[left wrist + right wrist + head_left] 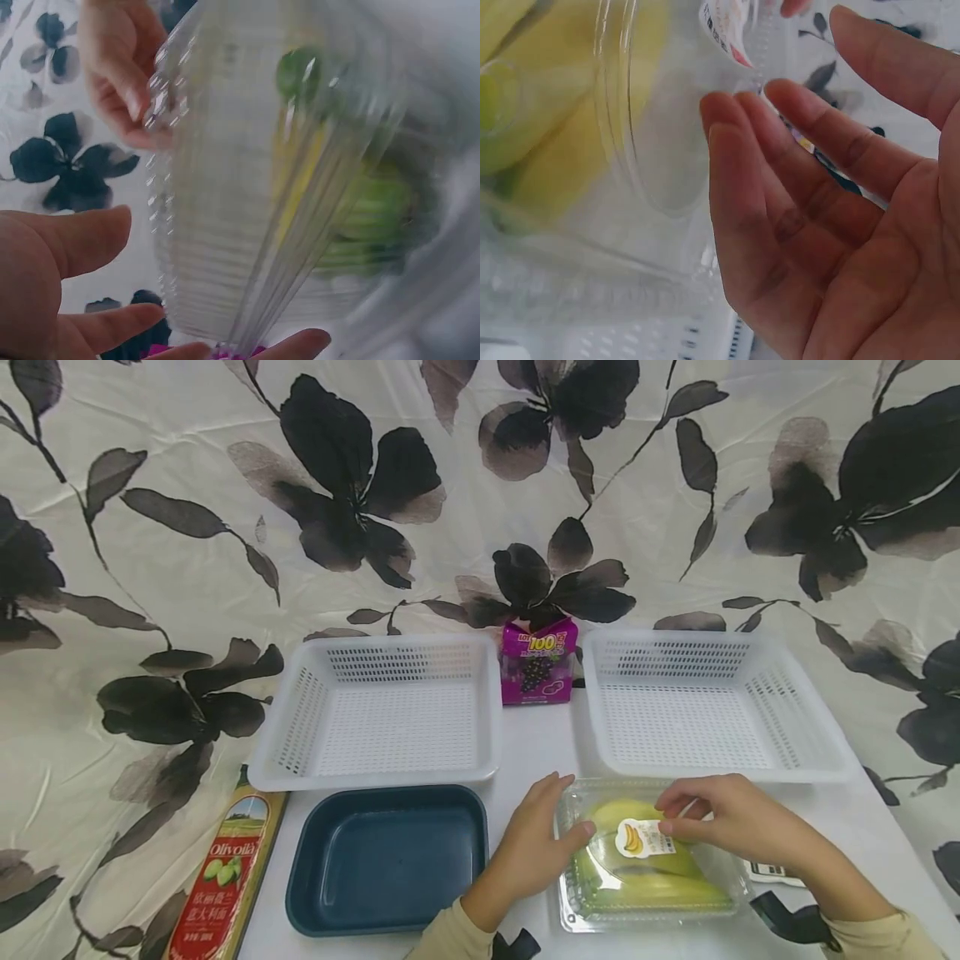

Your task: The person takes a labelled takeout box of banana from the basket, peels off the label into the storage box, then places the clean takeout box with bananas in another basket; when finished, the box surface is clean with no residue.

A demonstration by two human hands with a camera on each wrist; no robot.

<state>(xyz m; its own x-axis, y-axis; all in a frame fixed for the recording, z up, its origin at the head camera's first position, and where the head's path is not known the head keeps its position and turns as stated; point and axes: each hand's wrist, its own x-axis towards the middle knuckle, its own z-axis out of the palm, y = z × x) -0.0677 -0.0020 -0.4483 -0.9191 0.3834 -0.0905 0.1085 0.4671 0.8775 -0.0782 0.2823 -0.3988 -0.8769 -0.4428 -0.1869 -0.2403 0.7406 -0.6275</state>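
Note:
A clear plastic clamshell box (645,910) of yellow-green bananas (622,877) lies on the table at the front right. Its lid carries a white label (643,838) with a banana picture. My left hand (528,847) is at the box's left side, fingers extended and thumb over the lid's edge. Over the right part of the lid is my right hand (738,822), its fingers bent close to the label. In the right wrist view nothing sits between the right hand's (840,217) fingers. The left wrist view has the left hand (67,285) spread beside the blurred clear plastic.
Two white perforated baskets (375,774) (720,768) stand at the back, with a purple grape candy packet (537,664) between them. A dark blue tray (386,860) lies front left, beside a red and gold Olivoilà package (225,877). A white barcoded item (772,872) is partly hidden by the right arm.

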